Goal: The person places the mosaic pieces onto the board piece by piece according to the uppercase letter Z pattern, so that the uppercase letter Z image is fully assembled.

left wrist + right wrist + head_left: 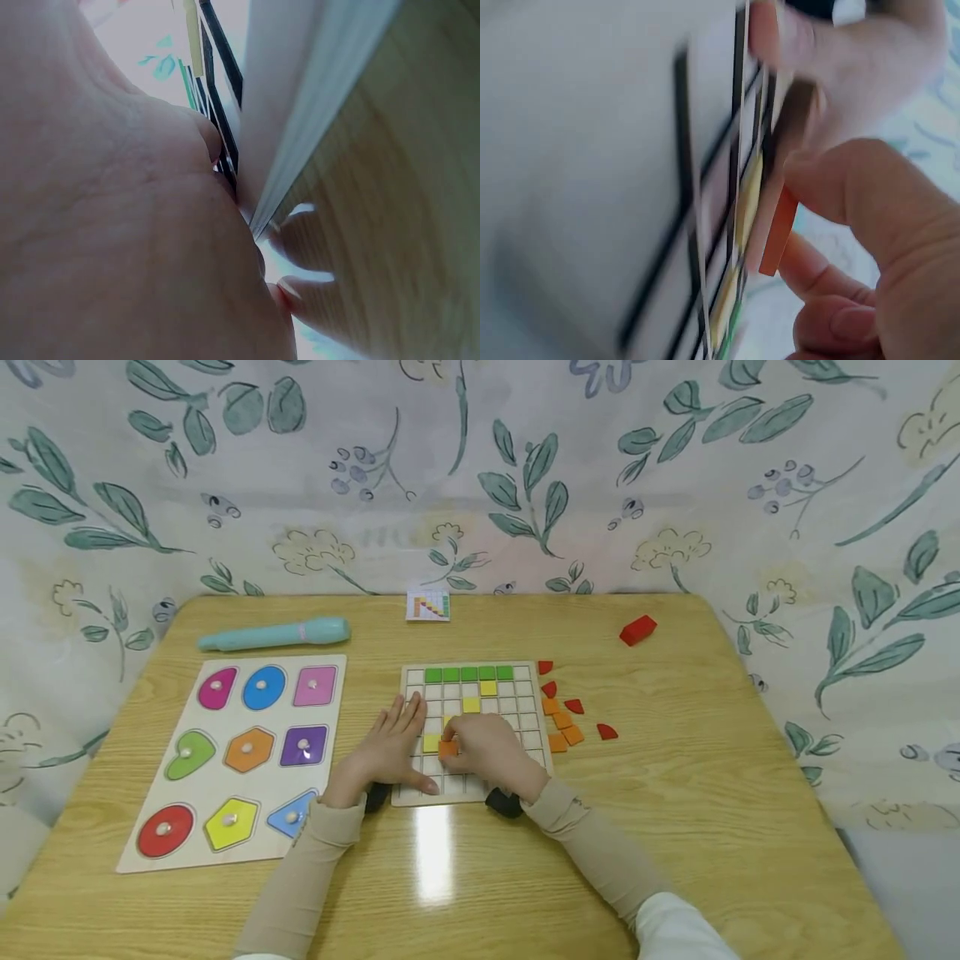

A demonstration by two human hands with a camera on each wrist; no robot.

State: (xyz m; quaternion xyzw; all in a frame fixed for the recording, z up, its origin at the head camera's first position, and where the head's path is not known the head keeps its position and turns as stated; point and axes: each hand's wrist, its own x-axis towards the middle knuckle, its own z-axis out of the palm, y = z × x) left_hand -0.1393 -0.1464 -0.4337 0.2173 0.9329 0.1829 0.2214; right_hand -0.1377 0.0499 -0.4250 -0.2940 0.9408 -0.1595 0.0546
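Tile-laying in progress, seemingly at placing stage. Right hand (pixel 491 747): thumb and finger pinch small orange square tile (pixel 447 749) above white gridded board with pale wooden rim (pixel 453 783), just right of lowest yellow square tile (pixel 431 743); contact with board cannot be told. Left hand (pixel 390 752): fingers spread wide over board's left side, apparently steadying. Green square tiles (pixel 468 674) line upper row. Next move likely calls for aligning tile with cell, lowering flat, releasing.

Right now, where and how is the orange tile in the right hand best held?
Probably by opposite edges, coming from above: the orange tile is thin and flat, and the grid board beneath seems to leave little room underneath.
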